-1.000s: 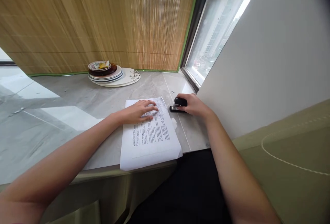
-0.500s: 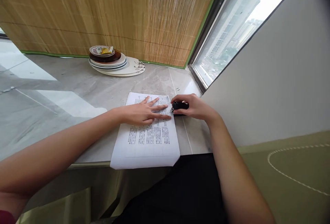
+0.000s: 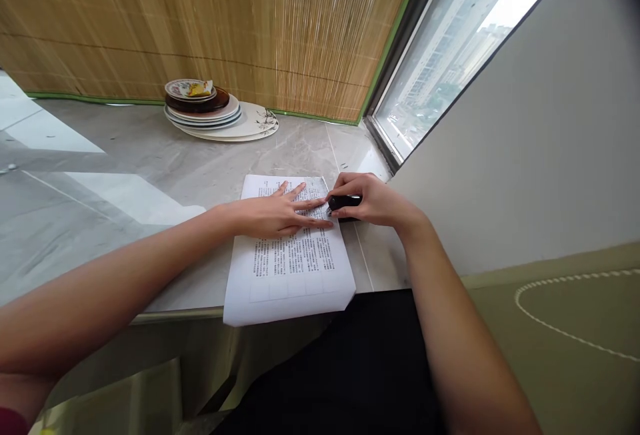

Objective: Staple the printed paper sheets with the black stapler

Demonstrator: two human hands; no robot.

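Note:
Printed paper sheets (image 3: 290,295) lie on the grey counter, their near end hanging over its front edge. My left hand (image 3: 273,215) rests flat on the text with its fingers spread, the fingertips close to the right edge of the paper. At that edge my right hand (image 3: 370,200) grips a black stapler (image 3: 345,202), thumb below and fingers above. The stapler's front end sits over the paper's right margin; its rear part is hidden in my palm. How many sheets lie there I cannot tell.
A stack of plates (image 3: 203,111) stands at the back of the counter (image 3: 140,155), with a small yellow packet (image 3: 200,89) on top. Behind hangs a bamboo blind (image 3: 200,21). A window (image 3: 425,88) and a grey wall (image 3: 510,155) bound the right side.
The stapler in my right hand has moved slightly left onto the paper's edge, and its top now looks lower. The paper's near end has swung a little to the right.

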